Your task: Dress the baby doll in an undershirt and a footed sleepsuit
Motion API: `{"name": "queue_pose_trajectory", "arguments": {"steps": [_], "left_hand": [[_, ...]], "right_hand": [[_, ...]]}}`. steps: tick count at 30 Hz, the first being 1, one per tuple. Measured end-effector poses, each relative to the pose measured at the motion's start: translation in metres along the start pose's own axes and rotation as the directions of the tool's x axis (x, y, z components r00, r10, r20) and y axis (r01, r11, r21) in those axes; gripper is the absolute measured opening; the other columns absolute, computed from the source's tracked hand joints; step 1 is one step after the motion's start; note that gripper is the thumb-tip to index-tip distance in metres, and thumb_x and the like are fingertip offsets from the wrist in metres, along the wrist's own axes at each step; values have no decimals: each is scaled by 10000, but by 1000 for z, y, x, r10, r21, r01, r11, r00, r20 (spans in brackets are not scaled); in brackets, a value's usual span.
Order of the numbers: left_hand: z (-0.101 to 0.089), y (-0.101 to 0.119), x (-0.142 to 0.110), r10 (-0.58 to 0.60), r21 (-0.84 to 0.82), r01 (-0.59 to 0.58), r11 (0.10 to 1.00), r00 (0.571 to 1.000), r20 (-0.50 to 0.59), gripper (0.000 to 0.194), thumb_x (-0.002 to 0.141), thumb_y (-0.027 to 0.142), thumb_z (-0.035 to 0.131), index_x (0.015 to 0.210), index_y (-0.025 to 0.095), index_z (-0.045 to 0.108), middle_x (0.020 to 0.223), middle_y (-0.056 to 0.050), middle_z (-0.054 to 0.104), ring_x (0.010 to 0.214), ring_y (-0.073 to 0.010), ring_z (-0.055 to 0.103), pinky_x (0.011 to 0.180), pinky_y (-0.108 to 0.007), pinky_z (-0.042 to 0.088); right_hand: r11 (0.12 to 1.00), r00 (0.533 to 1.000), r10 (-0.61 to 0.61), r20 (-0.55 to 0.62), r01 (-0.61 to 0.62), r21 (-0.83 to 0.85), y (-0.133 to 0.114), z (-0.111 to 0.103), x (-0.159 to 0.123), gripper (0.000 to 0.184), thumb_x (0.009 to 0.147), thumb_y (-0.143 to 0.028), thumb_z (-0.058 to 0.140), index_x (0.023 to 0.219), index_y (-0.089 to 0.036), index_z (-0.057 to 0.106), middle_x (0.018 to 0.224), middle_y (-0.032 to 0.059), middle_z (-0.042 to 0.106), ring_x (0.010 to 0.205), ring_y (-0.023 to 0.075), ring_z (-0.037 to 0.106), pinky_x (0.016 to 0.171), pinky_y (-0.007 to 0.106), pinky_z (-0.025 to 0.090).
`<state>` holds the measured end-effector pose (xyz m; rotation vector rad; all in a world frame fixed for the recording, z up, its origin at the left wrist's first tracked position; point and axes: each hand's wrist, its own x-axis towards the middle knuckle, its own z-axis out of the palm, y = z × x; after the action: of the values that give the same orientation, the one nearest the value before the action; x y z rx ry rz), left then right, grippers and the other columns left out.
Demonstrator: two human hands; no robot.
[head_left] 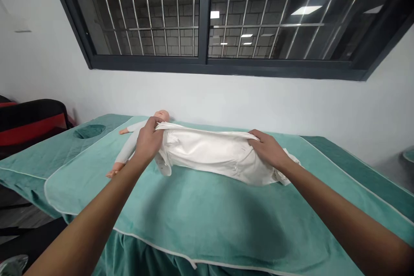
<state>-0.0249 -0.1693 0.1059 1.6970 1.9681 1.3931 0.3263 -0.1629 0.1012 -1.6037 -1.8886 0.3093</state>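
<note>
My left hand (149,139) is closed on the left end of a white garment (207,148), gripping its top edge. At the right, my right hand (268,148) pinches the same edge, so the fabric is stretched between both hands and hangs down in folds. Behind it a baby doll lies with its head (162,115) just beyond my left hand. The doll's pale sleeved arm (127,151) reaches out to the left, ending in a small hand (115,169). Cloth and my hand hide the doll's torso; I cannot tell whether its legs are under the garment.
Beneath everything is a padded table with a green cover (200,215) edged in white piping. A round hollow (89,131) shows at its left end. A black and red chair (32,125) stands at far left. White wall and a barred window (203,21) rise behind.
</note>
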Motion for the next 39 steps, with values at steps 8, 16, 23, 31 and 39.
{"name": "queue_pose_trajectory", "arguments": {"steps": [8,16,23,31,39], "left_hand": [[35,-25,23,21,585,-99,805,990,139,330,913,374,373,1155,200,514,952,-154,704,887,-352,674,720,-411,469],[120,-90,61,-72,548,-8,836,990,124,317,931,341,430,1181,175,532,1029,-163,704,961,-310,663,782,-382,472],[172,-104,19,410,434,-452,779,891,193,279,902,157,450,1140,155,596,1231,-157,610,1167,-307,525,966,-443,413],[217,-115,10,322,448,-456,769,882,345,398,961,264,408,1275,67,551,1427,-204,515,1381,-309,401,1137,-510,304],[202,-110,5,511,349,-545,762,838,191,389,963,212,369,1309,138,532,1495,-155,463,1429,-276,345,1164,-542,257]], "right_hand": [[948,994,109,21,-98,-304,17,32,26,289,859,-332,457,1052,-264,661,976,54,722,849,255,627,679,315,412],[838,986,163,37,-118,-532,38,112,73,319,921,-279,398,1141,-210,618,1053,128,682,870,285,620,675,356,412],[868,948,-319,13,297,-399,20,195,58,317,910,-147,427,1174,-144,604,1261,147,596,1163,292,510,988,417,395],[952,980,-123,159,161,-259,41,253,83,457,945,-258,425,1337,-42,517,1439,198,501,1363,294,414,1159,434,294],[967,984,-175,47,180,-180,51,238,83,724,912,-295,497,1552,-124,207,1655,138,-23,1522,284,17,1223,466,163]]}}
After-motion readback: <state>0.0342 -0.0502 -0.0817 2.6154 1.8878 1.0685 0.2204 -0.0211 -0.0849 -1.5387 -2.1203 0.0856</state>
